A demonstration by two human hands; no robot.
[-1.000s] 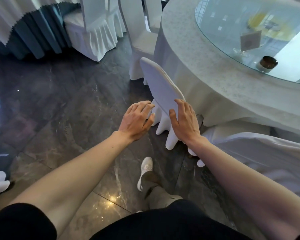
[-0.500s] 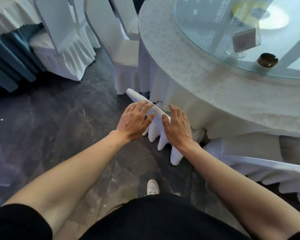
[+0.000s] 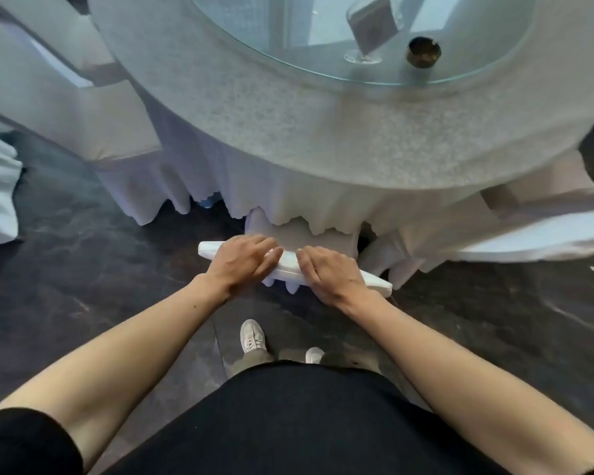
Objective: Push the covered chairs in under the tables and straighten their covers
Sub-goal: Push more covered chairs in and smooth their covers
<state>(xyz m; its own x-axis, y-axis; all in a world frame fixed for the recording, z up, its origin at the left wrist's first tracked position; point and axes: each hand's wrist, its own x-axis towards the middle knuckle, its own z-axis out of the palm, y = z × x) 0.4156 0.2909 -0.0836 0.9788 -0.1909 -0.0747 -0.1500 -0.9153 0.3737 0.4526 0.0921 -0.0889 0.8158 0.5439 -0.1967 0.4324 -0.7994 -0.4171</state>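
Against the round table (image 3: 323, 138), the chair back's (image 3: 290, 265) top edge runs left-right under both hands.

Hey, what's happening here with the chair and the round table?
A person stands at a round table draped in a white cloth, with both hands on the top edge of a white-covered chair. The left hand and right hand lie side by side over the chair back. The seat is already tucked under the tablecloth's hem. More covered chairs stand either side, and a small dark bowl sits on the glass top.
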